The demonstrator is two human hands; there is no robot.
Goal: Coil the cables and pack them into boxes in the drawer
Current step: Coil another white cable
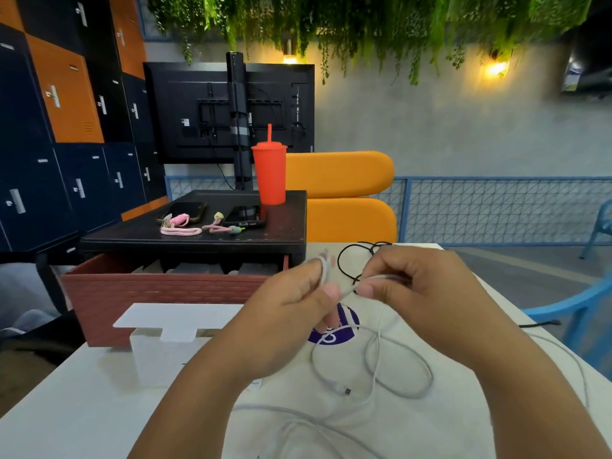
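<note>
White cable (397, 369), centre: smooth matt plastic sheath. Black cable (344, 260) behind it: thin, matt. Bench (82, 402): white, smooth, matt. White box (155, 359), lower left: matt card. Drawer (159, 293) front: red-brown plastic, moulded brick texture. Cabinet top (284, 223) above it: black plastic, semi-gloss, scuffed. Red tumbler (269, 173): matt plastic. Pink cords (180, 230): braided cloth. Lockers (66, 91), upper left: painted metal, satin.

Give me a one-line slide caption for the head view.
The left hand and right hand pinch a white cable over the table, beside an open white box and red drawer.
</note>
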